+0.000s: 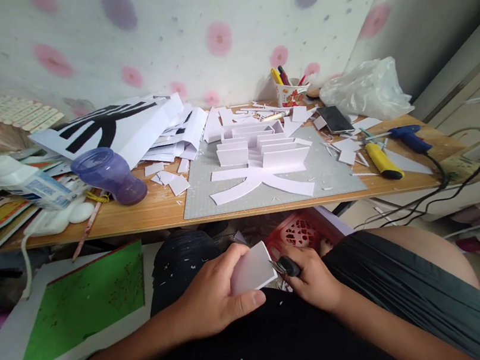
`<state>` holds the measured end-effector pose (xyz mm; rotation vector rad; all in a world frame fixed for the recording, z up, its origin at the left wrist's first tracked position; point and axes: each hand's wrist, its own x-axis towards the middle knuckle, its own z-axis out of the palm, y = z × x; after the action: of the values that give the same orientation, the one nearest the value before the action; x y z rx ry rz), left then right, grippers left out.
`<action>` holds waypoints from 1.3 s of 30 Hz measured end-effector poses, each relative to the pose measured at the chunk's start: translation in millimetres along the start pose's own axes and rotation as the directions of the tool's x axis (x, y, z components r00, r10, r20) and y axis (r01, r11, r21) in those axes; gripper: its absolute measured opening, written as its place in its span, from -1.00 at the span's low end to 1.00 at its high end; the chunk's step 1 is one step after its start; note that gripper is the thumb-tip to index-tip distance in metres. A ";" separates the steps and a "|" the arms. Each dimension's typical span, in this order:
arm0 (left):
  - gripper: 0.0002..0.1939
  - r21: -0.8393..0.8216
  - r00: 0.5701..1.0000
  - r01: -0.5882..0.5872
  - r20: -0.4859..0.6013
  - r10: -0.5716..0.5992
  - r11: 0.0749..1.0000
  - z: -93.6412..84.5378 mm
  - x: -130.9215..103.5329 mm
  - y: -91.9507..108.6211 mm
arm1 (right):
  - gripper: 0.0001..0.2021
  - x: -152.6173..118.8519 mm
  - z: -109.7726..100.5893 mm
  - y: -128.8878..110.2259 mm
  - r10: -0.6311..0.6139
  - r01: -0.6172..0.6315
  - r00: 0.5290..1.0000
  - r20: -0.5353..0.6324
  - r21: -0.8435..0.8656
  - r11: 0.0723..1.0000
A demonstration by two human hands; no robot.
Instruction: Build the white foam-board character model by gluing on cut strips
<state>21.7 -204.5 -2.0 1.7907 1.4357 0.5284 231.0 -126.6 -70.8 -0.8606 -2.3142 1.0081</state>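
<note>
My left hand (217,294) is closed round a flat white board piece (254,270), thumb on its near edge and fingers along its far side. From the right, my right hand (313,278) grips a cutter with a black handle (288,266), its metal end at the right edge of the piece. Both hands are above my lap, in front of the table edge. On the grey cutting mat (204,208) stands a white board structure (262,177) with upright strips at the back and flat curved strokes at the front.
A yellow-handled knife (382,161) and blue glue gun (410,137) lie at the table's right. Printed sheets (133,128), a purple vase (109,175) and a white bottle (30,182) are at left. A red basket (300,230) is below the table.
</note>
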 end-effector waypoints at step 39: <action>-0.56 -0.058 1.000 -0.024 0.003 0.025 0.998 -2.0 1.8 0.9 | -0.91 -3.3 -6.5 -5.9 -0.110 0.109 0.994 -0.019 -0.023 0.994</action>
<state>21.3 -202.3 -0.4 1.7643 1.3836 0.5738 235.3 -128.9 -62.8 -0.7400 -2.3319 0.9251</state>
